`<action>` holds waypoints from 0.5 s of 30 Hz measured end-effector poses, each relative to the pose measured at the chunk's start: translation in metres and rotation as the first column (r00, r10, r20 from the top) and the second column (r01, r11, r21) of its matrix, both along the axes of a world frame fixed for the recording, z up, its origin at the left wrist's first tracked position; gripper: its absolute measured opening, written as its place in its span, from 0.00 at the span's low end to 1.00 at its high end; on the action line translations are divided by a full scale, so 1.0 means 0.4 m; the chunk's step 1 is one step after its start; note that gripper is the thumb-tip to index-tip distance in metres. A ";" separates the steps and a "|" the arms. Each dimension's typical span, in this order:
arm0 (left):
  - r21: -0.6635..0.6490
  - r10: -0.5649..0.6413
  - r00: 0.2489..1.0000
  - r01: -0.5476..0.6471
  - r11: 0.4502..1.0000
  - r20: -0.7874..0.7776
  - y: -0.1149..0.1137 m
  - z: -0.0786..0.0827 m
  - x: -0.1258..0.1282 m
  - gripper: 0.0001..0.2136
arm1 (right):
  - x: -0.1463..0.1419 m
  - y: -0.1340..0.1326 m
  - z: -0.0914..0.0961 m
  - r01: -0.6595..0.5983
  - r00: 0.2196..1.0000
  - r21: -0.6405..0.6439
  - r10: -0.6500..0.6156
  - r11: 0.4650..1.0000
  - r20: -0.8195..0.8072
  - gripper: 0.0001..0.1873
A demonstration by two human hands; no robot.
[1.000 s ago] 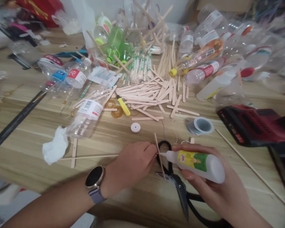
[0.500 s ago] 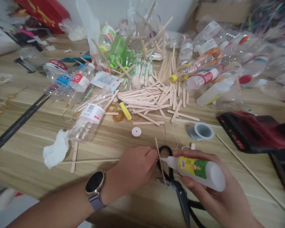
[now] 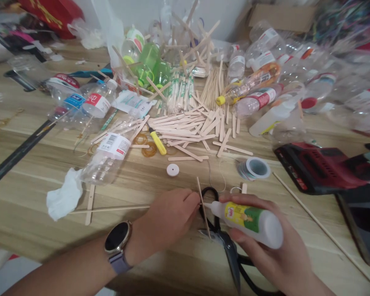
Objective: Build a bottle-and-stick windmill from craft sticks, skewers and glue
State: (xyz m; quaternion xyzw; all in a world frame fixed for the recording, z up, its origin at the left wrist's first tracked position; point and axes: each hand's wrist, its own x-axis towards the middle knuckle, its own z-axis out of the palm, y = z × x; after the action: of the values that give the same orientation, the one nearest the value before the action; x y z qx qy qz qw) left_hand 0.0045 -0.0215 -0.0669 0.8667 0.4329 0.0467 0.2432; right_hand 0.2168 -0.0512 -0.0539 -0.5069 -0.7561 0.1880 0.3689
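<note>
My left hand (image 3: 169, 216), a watch on its wrist, is closed in a pinch on a long thin wooden stick (image 3: 111, 209) that lies along the table to the left. A short stick (image 3: 202, 206) crosses at the fingertips, tilted. My right hand (image 3: 265, 250) is wrapped round a white glue bottle (image 3: 248, 218) with a yellow and green label. The bottle's nozzle points left and touches the crossing of the two sticks. Black scissors (image 3: 226, 242) lie on the table under both hands.
A heap of flat wooden sticks (image 3: 191, 129) lies mid-table, with skewers, several empty plastic bottles (image 3: 106, 154), rubber bands, a yellow-handled tool (image 3: 156, 142), a white disc (image 3: 172, 169), a tape roll (image 3: 254, 168) and a crumpled tissue (image 3: 63, 197). A red and black case (image 3: 320, 166) sits right.
Only the camera view has shifted a little. Both hands keep the same hold, with the glue nozzle staying at the stick crossing.
</note>
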 end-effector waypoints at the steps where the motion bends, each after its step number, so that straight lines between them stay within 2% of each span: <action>1: -0.004 0.001 1.000 -0.001 1.000 -0.004 0.000 0.001 0.000 0.09 | -0.002 0.001 0.001 -0.010 1.000 0.000 0.009 1.000 0.009 0.15; 5: -0.023 0.001 1.000 -0.002 1.000 -0.018 0.000 0.003 0.001 0.09 | -0.004 0.002 0.004 0.019 1.000 0.015 -0.019 1.000 -0.015 0.15; 10: -0.011 0.003 1.000 -0.003 1.000 -0.020 0.003 0.002 0.003 0.09 | -0.005 0.001 0.000 -0.024 1.000 -0.004 0.024 1.000 -0.008 0.15; 15: -0.020 0.005 1.000 -0.005 1.000 -0.010 0.004 -0.003 0.000 0.09 | -0.009 0.001 0.008 -0.015 1.000 0.010 0.015 1.000 -0.014 0.14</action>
State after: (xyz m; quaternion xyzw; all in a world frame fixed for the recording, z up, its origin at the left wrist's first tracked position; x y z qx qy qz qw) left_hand 0.0045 -0.0201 -0.0680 0.8633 0.4369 0.0385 0.2497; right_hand 0.2132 -0.0508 -0.0508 -0.4979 -0.7583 0.1904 0.3752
